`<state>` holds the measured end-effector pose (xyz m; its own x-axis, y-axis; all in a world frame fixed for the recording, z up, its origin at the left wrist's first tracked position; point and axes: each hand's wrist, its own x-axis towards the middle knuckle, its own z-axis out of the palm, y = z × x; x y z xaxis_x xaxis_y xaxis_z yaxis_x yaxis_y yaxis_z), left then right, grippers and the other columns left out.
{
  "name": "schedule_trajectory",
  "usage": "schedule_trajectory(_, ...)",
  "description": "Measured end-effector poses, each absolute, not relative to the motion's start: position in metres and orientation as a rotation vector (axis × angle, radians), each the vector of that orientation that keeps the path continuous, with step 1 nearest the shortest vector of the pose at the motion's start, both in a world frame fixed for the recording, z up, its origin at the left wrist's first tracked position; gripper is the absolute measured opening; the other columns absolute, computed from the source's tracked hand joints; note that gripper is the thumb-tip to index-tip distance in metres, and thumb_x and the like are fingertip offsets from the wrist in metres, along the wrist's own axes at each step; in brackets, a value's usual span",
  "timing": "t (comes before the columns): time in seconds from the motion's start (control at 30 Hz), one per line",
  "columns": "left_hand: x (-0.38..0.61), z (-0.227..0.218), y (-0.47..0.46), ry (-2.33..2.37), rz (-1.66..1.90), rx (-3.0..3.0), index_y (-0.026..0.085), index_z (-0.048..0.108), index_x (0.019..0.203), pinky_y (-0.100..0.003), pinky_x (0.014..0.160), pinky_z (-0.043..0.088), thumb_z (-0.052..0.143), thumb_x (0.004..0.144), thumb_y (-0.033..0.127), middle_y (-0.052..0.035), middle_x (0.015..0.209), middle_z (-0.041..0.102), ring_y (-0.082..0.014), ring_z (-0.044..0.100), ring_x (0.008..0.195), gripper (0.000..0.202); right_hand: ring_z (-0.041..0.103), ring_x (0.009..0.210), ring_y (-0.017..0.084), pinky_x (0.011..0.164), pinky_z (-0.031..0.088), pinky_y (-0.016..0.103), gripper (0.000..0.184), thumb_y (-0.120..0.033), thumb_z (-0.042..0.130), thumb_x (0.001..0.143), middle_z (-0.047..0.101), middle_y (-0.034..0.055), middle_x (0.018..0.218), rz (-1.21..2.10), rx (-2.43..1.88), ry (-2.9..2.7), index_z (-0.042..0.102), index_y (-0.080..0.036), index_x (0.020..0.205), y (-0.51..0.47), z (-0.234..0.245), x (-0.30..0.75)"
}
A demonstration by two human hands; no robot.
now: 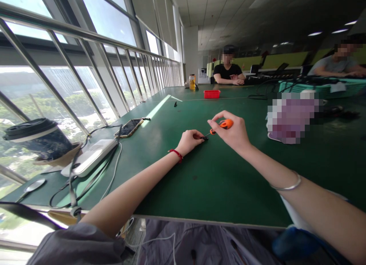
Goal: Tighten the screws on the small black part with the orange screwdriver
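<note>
My right hand [233, 133] is closed around a small screwdriver with an orange handle [225, 124], its thin shaft pointing left and down. The tip meets a small black part [203, 137] that my left hand [189, 141] pinches against the green table [217, 181]. A red cord circles my left wrist and a thin silver bangle my right forearm. Both hands are close together, near the middle of the table.
At left lie a phone [129, 127], a white power bank [90, 155] with cables, a tipped dark paper cup [40, 139] and a spoon [31, 187]. A red tray [212, 93] and a jar [192, 82] stand far back. Two people sit at the far end. A railing and windows run along the left.
</note>
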<state>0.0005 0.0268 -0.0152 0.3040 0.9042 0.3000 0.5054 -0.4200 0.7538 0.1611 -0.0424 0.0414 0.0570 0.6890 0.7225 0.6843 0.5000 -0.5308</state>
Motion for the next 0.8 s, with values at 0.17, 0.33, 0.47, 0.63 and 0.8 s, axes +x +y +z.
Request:
schedule_trajectory(0.17,0.0001,-0.0159,0.0271,1.228,0.989,2.036,0.013,0.068,0.074,-0.023,0.066,0.051,0.072,0.065,0.014,-0.0021,0.071,0.069,-0.0127,0.063,0.067,0.010,0.052,0.054,0.014,0.055,0.038,0.026,0.024,-0.036,0.058,0.074,0.057,-0.0015,0.065,0.006,-1.147,-1.684,0.058,-0.021,0.092,-0.0411,0.0388,0.1615)
schedule_trajectory(0.33,0.0004,-0.0157,0.0262,1.235,0.987,2.026,0.013,0.067,0.074,-0.023,0.066,0.051,0.072,0.065,0.014,-0.0019,0.071,0.069,-0.0128,0.063,0.067,0.010,0.054,0.055,0.015,0.053,0.037,0.025,0.041,-0.042,0.061,0.072,0.058,-0.0024,0.066,-0.070,-1.156,-1.622,0.053,-0.021,0.106,-0.0381,0.0376,0.1636)
schedule_trajectory(0.47,0.0003,-0.0154,0.0257,1.232,0.990,2.031,0.013,0.067,0.073,-0.024,0.067,0.052,0.072,0.065,0.014,-0.0022,0.072,0.069,-0.0130,0.064,0.068,0.009,0.051,0.051,0.014,0.055,0.038,0.026,0.029,-0.051,0.057,0.076,0.053,-0.0025,0.053,-0.074,-1.202,-1.646,0.059,-0.022,0.079,-0.0409,0.0399,0.1631)
schedule_trajectory(0.63,0.0004,-0.0155,0.0257,1.234,0.986,2.042,0.013,0.067,0.074,-0.024,0.067,0.052,0.072,0.065,0.014,-0.0021,0.071,0.069,-0.0131,0.064,0.068,0.010,0.053,0.054,0.014,0.056,0.039,0.026,0.026,-0.038,0.057,0.074,0.058,-0.0014,0.064,-0.050,-1.127,-1.667,0.058,-0.021,0.094,-0.0415,0.0394,0.1638)
schedule_trajectory(0.8,0.0002,-0.0173,0.0267,1.204,0.999,2.036,0.013,0.066,0.074,-0.025,0.069,0.053,0.072,0.066,0.015,-0.0035,0.074,0.070,-0.0137,0.064,0.070,0.010,0.052,0.051,0.015,0.055,0.039,0.027,0.034,-0.043,0.059,0.073,0.051,-0.0052,0.055,-0.057,-1.159,-1.648,0.055,-0.021,0.100,-0.0423,0.0405,0.1631)
